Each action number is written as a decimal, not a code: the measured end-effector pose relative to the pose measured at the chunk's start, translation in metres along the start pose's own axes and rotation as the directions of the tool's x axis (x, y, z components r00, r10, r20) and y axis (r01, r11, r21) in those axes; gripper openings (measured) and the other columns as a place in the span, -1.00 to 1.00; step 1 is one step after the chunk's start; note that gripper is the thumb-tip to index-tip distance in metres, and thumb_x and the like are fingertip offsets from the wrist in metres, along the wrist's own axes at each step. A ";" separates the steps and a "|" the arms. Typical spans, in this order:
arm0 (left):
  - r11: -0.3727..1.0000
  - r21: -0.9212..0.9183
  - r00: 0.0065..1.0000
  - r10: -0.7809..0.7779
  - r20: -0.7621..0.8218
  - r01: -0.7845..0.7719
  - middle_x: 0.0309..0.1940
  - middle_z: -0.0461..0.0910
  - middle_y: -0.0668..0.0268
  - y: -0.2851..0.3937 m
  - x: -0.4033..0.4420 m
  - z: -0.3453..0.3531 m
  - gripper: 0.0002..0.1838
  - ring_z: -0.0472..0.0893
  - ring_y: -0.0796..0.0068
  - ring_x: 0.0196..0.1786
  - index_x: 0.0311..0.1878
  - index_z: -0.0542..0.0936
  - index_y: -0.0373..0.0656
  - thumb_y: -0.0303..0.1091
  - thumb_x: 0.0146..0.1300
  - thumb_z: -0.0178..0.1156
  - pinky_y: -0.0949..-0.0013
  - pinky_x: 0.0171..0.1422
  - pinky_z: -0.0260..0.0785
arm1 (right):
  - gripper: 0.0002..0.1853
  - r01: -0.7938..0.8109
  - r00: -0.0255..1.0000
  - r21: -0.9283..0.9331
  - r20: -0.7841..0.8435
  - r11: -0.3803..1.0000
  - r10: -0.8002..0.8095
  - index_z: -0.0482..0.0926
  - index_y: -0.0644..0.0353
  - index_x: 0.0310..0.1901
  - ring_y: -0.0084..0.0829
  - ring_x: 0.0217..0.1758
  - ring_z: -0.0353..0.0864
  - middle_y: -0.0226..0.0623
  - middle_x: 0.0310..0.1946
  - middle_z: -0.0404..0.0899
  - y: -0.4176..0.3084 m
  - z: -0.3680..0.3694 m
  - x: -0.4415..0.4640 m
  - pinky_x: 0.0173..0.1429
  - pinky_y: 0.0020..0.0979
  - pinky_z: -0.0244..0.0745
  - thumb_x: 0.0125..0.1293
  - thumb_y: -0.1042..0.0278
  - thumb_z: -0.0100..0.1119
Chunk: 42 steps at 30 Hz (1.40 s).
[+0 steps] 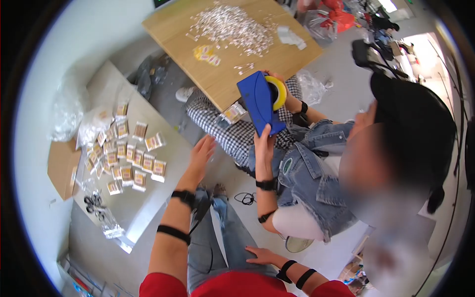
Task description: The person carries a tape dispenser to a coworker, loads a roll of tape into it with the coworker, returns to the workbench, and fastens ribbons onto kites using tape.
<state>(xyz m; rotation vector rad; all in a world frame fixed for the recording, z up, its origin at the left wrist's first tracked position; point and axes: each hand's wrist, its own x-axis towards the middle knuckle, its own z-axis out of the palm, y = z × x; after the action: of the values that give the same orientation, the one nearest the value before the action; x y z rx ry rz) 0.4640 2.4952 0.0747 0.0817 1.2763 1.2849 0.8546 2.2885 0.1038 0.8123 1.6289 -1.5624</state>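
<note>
My left hand [202, 154] reaches forward between the two tables, its fingers stretched out and nothing visible in it. My right hand [260, 256] lies with fingers spread on the thigh of my jeans [220, 242]. Nearest to my left hand is the grey table [163, 193], where several small clear packets of brown sticks with yellow labels [126, 174] are scattered. A co-worker beside me holds a blue tape dispenser [255, 96] with a yellow roll of tape [280, 94] in both hands. One more packet [232, 114] sits by the co-worker's checked trousers.
A wooden table [183, 47] bears a heap of small white-tipped sticks [230, 27] and some yellow labels [205, 53]. Scissors [94, 202], plastic bags [69, 111] and a cardboard box [63, 168] are at the left. A black cable [245, 199] lies on the floor.
</note>
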 end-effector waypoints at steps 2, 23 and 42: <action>0.989 0.127 0.997 -0.066 -0.035 0.070 -0.35 0.51 0.47 -0.040 -0.011 -0.047 -0.56 0.44 0.68 -0.31 0.00 0.54 -0.18 0.00 0.33 0.01 0.58 -0.27 0.26 | -0.16 0.037 0.999 0.020 -0.018 0.999 -0.037 0.19 0.18 0.31 -0.09 0.38 0.13 -0.02 0.35 0.08 -0.001 -0.001 0.004 0.40 -0.26 0.06 0.12 -0.26 0.07; -0.121 0.993 0.534 -0.840 -0.096 -0.011 0.43 -0.28 0.00 -0.213 -0.215 -0.132 -0.05 -0.24 -0.49 0.37 0.41 0.04 0.15 0.39 0.01 0.07 -0.24 0.39 -0.18 | -0.13 0.152 0.988 0.299 -0.045 0.942 -0.145 0.16 0.10 0.33 -0.14 0.46 -0.09 -0.05 0.40 -0.06 0.017 0.023 0.021 0.46 -0.24 -0.09 0.08 -0.26 0.16; -0.098 0.994 0.563 -0.819 -0.110 0.052 0.45 -0.34 0.07 -0.218 -0.222 -0.137 -0.01 -0.25 -0.41 0.40 0.42 0.02 0.23 0.42 -0.06 0.10 -0.30 0.35 -0.15 | -0.19 0.106 0.993 0.336 0.007 0.936 -0.115 0.18 0.05 0.31 -0.19 0.46 -0.04 -0.11 0.39 -0.01 0.018 0.017 0.020 0.46 -0.28 -0.07 0.10 -0.18 0.20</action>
<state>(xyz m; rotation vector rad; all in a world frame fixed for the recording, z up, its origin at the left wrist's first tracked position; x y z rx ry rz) 0.5592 2.1738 0.0209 0.8541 1.1634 -0.5664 0.8607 2.2723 0.0770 0.8814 1.4293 -1.9575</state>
